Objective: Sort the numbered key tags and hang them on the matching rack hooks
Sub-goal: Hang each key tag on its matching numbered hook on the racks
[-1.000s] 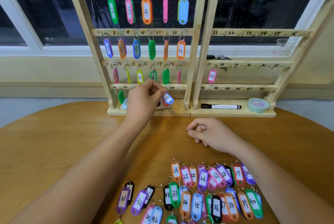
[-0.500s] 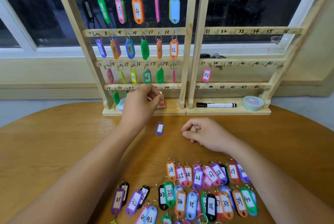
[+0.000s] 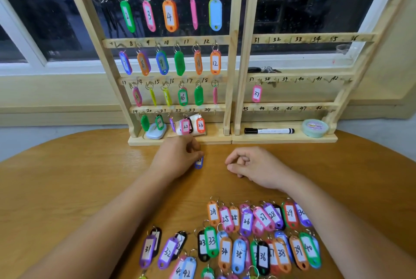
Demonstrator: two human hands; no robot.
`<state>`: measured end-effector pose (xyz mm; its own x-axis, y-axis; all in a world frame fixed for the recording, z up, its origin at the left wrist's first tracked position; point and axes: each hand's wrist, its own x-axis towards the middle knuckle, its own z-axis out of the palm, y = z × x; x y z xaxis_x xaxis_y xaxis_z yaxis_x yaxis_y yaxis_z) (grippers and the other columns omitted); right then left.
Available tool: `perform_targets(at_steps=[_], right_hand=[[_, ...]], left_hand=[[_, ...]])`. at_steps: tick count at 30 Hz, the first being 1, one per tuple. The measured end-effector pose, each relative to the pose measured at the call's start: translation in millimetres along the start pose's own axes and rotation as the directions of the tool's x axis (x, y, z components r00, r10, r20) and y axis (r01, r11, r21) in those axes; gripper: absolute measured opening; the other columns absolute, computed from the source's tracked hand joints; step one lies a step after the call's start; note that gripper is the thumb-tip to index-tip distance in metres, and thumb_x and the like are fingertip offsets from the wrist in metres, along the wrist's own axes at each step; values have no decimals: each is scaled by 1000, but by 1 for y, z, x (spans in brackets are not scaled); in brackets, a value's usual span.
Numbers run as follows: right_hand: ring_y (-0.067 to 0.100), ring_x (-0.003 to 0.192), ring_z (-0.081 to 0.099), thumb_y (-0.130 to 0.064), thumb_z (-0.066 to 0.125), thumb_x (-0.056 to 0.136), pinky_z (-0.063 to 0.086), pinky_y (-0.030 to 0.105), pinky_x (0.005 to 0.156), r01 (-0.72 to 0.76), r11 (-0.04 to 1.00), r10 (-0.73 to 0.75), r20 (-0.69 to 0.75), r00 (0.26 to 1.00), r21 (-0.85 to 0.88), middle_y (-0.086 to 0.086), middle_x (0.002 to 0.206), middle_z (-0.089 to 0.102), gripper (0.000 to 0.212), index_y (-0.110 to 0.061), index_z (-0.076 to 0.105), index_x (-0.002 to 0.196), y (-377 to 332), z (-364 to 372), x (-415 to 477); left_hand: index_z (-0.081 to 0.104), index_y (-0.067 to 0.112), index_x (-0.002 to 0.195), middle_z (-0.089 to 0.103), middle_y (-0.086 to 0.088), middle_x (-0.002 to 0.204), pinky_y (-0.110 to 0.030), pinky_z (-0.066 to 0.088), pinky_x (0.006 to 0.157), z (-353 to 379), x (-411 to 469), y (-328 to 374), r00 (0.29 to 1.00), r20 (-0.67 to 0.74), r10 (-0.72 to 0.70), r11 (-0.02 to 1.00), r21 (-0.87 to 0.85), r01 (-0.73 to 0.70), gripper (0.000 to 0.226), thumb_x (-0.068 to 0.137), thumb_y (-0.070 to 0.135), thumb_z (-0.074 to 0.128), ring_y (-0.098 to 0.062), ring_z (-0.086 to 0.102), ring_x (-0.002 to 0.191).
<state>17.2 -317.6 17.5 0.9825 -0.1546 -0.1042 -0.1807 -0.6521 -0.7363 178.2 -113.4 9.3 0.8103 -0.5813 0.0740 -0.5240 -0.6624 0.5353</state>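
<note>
A small blue key tag (image 3: 199,163) lies on the wooden table (image 3: 67,188) just in front of the left rack (image 3: 231,53). My left hand (image 3: 177,157) is down on it, fingertips curled over its upper end, so the ring is hidden. To the right, my right hand (image 3: 249,166) rests on the table, loosely curled and holding nothing. The left rack carries tags on rows 1 to 23; an orange tag 23 (image 3: 200,125) is the last one hanging. The right rack (image 3: 249,31) holds only a pink tag 37 (image 3: 256,93).
Several loose numbered tags (image 3: 247,233), from 24 up into the 40s, lie in rows at the near table edge. A black-capped marker (image 3: 267,131) and a round green tin (image 3: 314,128) sit on the right rack's base. A window is behind the racks.
The blue tag left my left hand near the bottom row and fell to the table. My left hand then came down onto it. The right hand stayed put.
</note>
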Motion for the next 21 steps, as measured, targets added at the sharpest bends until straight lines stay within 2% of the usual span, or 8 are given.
perform_targets(at_steps=[3, 7, 10, 12, 14, 17, 21], right_hand=[[-1, 68, 66, -33, 71, 101, 47, 24, 71, 4, 1000, -4, -3, 1000, 2, -6, 80, 76, 5, -34, 74, 105, 1, 0, 0], [0, 66, 65, -31, 72, 101, 52, 28, 71, 8, 1000, -8, -5, 1000, 25, -5, 79, 76, 5, -30, 75, 105, 3, 0, 1], [1, 68, 66, -31, 71, 101, 48, 25, 72, 11, 1000, -10, -7, 1000, 22, -5, 79, 76, 5, -31, 75, 105, 4, 0, 2], [2, 71, 68, -32, 71, 101, 46, 22, 73, 9, 1000, -9, -6, 1000, 19, -6, 78, 76, 5, -32, 74, 105, 5, 1, 2], [3, 73, 70, -32, 71, 101, 46, 22, 74, 5, 1000, -5, -5, 1000, 16, -7, 77, 75, 5, -33, 74, 105, 5, 1, 2], [3, 73, 69, -32, 71, 101, 46, 23, 73, 2, 1000, -2, -6, 1000, 24, -7, 77, 75, 5, -33, 74, 105, 5, 1, 3], [1, 70, 67, -33, 71, 101, 46, 23, 74, 6, 1000, -6, -7, 1000, 25, -6, 79, 76, 5, -33, 74, 105, 6, 1, 3]], left_hand=[[75, 27, 89, 71, 9, 84, -26, 51, 69, 3, -1, 3, 1000, -1, -3, 999, -34, 3, 7, 93, 29, 79, -9, 65, 82], [74, 32, 92, 74, 15, 88, -35, 60, 82, -2, -1, 6, 996, -71, 56, 996, -68, -60, 10, 96, 24, 74, -5, 67, 90], [69, 29, 102, 73, 22, 81, -28, 58, 77, -18, 3, 15, 967, -238, 92, 977, -164, -133, 14, 97, 16, 73, -3, 68, 82], [70, 25, 104, 75, 19, 80, -30, 58, 77, -30, 7, 20, 940, -331, 82, 960, -226, -164, 15, 95, 16, 77, -4, 70, 78], [72, 24, 101, 75, 12, 81, -31, 60, 73, -39, 13, 26, 928, -369, 56, 946, -278, -168, 13, 94, 17, 81, -5, 70, 73], [73, 22, 98, 74, 12, 83, -31, 60, 68, -42, 20, 32, 926, -376, 34, 937, -309, -160, 11, 95, 16, 81, -7, 70, 72], [72, 23, 98, 75, 12, 86, -37, 60, 72, -40, 27, 35, 910, -411, 50, 948, -266, -173, 11, 94, 20, 82, -5, 69, 77]])
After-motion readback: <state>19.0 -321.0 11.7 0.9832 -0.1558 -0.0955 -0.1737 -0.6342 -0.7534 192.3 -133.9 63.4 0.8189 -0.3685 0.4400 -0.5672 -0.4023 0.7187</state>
